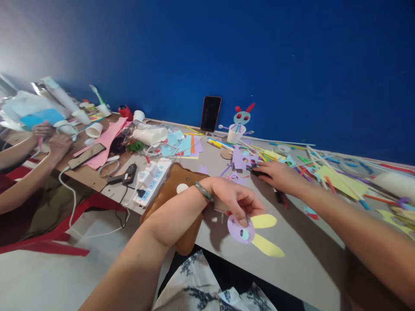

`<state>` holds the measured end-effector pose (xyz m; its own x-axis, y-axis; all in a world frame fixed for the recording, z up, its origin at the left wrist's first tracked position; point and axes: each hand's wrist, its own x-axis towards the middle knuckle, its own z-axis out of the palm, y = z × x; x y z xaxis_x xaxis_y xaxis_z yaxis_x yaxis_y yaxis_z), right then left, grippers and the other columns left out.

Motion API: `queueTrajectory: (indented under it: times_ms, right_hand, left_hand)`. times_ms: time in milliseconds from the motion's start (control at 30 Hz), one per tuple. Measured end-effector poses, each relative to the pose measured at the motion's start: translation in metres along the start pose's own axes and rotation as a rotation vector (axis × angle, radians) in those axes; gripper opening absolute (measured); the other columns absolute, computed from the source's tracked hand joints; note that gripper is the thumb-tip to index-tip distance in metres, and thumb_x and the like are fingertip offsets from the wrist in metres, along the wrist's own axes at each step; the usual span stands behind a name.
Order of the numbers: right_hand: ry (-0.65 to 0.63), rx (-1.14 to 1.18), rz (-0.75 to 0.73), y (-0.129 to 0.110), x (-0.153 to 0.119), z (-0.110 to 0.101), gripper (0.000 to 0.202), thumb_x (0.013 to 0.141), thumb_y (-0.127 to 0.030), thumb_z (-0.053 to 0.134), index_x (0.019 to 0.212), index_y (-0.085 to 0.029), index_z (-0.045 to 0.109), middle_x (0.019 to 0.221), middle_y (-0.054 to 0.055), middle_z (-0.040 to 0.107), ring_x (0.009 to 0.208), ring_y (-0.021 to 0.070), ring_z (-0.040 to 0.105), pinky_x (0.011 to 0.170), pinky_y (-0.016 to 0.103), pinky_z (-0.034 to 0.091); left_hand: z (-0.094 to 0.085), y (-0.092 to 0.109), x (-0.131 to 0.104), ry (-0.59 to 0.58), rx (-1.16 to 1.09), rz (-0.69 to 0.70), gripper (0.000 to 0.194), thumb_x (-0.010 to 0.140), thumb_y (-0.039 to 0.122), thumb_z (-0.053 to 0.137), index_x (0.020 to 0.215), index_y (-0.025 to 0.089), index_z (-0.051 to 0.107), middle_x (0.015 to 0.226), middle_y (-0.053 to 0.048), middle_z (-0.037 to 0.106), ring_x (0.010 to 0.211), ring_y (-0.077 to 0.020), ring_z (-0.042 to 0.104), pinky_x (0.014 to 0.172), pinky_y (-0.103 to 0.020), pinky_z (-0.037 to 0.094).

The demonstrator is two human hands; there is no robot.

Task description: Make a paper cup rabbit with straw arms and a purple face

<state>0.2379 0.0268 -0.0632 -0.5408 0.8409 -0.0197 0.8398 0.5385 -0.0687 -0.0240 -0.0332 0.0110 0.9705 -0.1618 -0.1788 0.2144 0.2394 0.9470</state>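
Observation:
My left hand (240,198), with a bangle at the wrist, pinches a round purple paper face (239,233). The face has a drawn eye with lashes, and two long yellow paper ears (267,246) stick out from it to the right. Farther back, my right hand (275,172) reaches over the scraps, its fingers on a dark object (262,173) that I cannot make out clearly. Just beyond those fingers lies a cut purple paper (241,157). Behind stands a white cup (234,134) bearing a blue-grey paper face with red ears (241,118).
A phone (210,113) leans on the blue wall. To my left are a brown case (184,216), a power strip (154,183) and a glue gun (125,175). Another person's hands (58,142) are at far left. Straws and yellow paper (343,181) lie right.

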Motion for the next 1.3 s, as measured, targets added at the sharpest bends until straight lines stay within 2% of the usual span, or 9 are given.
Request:
queueTrajectory:
  times_ms: [133, 267, 400, 500, 567, 700, 833, 1067, 1300]
  right_hand:
    - [0.080, -0.024, 0.312, 0.007, -0.006, -0.021, 0.039, 0.094, -0.020, 0.045, 0.118, -0.017, 0.076, 0.119, 0.013, 0.077, 0.107, 0.0301, 0.071, 0.091, 0.039, 0.052]
    - [0.132, -0.034, 0.441, 0.014, -0.023, -0.032, 0.039, 0.097, -0.028, 0.044, 0.116, -0.015, 0.076, 0.111, 0.014, 0.078, 0.100, 0.0279, 0.070, 0.083, 0.035, 0.049]
    - [0.052, -0.027, 0.405, 0.004, -0.041, -0.022, 0.036, 0.092, -0.038, 0.055, 0.109, -0.016, 0.078, 0.101, 0.016, 0.078, 0.096, 0.0315, 0.071, 0.080, 0.038, 0.051]
    - [0.043, -0.002, 0.283, -0.019, -0.050, -0.005, 0.045, 0.095, -0.038, 0.053, 0.132, -0.018, 0.071, 0.128, 0.018, 0.071, 0.120, 0.0323, 0.065, 0.098, 0.042, 0.050]
    - [0.060, 0.007, 0.233, -0.038, -0.054, 0.006, 0.052, 0.097, -0.040, 0.053, 0.143, -0.019, 0.062, 0.146, 0.019, 0.059, 0.135, 0.0340, 0.055, 0.109, 0.047, 0.044]
    - [0.105, 0.059, 0.034, -0.073, -0.057, 0.018, 0.055, 0.099, -0.046, 0.054, 0.145, -0.019, 0.061, 0.158, 0.022, 0.047, 0.146, 0.0394, 0.042, 0.117, 0.057, 0.035]
    - [0.002, 0.130, -0.123, -0.093, -0.049, 0.017, 0.057, 0.100, -0.049, 0.054, 0.149, -0.020, 0.057, 0.162, 0.021, 0.042, 0.150, 0.0391, 0.037, 0.118, 0.058, 0.032]
    - [0.046, 0.141, 0.215, -0.087, -0.040, 0.006, 0.066, 0.098, -0.055, 0.053, 0.157, -0.027, 0.046, 0.171, 0.015, 0.027, 0.157, 0.0433, 0.021, 0.123, 0.061, 0.019]
    - [0.076, 0.132, 0.706, -0.004, -0.053, -0.002, 0.084, 0.097, -0.072, 0.037, 0.163, -0.021, 0.031, 0.168, 0.026, 0.026, 0.149, 0.0565, 0.027, 0.108, 0.085, 0.019]
  left_hand:
    - [-0.001, -0.006, -0.008, 0.060, -0.027, 0.038, 0.040, 0.046, 0.033, 0.098, 0.067, 0.015, 0.069, 0.059, -0.006, 0.066, 0.047, -0.0159, 0.057, 0.041, -0.026, 0.044]
    - [-0.006, -0.016, -0.018, 0.356, -0.154, 0.449, 0.045, 0.044, 0.040, 0.095, 0.059, 0.016, 0.061, 0.055, -0.004, 0.061, 0.048, -0.0159, 0.057, 0.045, -0.027, 0.045]
    - [-0.011, -0.010, -0.019, 0.762, -0.327, 0.790, 0.053, 0.052, 0.039, 0.091, 0.058, 0.020, 0.041, 0.050, 0.004, 0.044, 0.038, -0.0086, 0.041, 0.037, -0.023, 0.032]
    - [-0.013, 0.001, -0.016, 1.101, -0.507, 0.872, 0.036, 0.076, 0.026, 0.073, 0.064, 0.020, 0.039, 0.054, 0.005, 0.039, 0.041, -0.0064, 0.036, 0.042, -0.021, 0.030]
    - [-0.016, 0.005, -0.014, 1.197, -0.572, 0.909, 0.025, 0.076, 0.017, 0.064, 0.064, 0.019, 0.042, 0.055, 0.004, 0.041, 0.044, -0.0065, 0.037, 0.044, -0.021, 0.029]
    - [-0.021, 0.002, -0.012, 1.187, -0.598, 0.978, 0.014, 0.066, 0.012, 0.060, 0.064, 0.018, 0.047, 0.055, 0.004, 0.043, 0.045, -0.0061, 0.039, 0.045, -0.019, 0.030]
    - [-0.022, -0.002, -0.007, 1.222, -0.567, 0.936, 0.016, 0.062, 0.013, 0.063, 0.065, 0.018, 0.048, 0.058, 0.005, 0.047, 0.046, -0.0053, 0.041, 0.045, -0.019, 0.031]
    - [-0.024, -0.006, -0.008, 1.178, -0.515, 0.905, 0.018, 0.058, 0.016, 0.067, 0.065, 0.017, 0.051, 0.058, 0.005, 0.047, 0.047, -0.0055, 0.044, 0.045, -0.018, 0.034]
    - [-0.024, -0.009, -0.002, 1.202, -0.514, 0.863, 0.020, 0.056, 0.016, 0.068, 0.064, 0.017, 0.050, 0.058, 0.005, 0.050, 0.047, -0.0059, 0.045, 0.044, -0.018, 0.034]
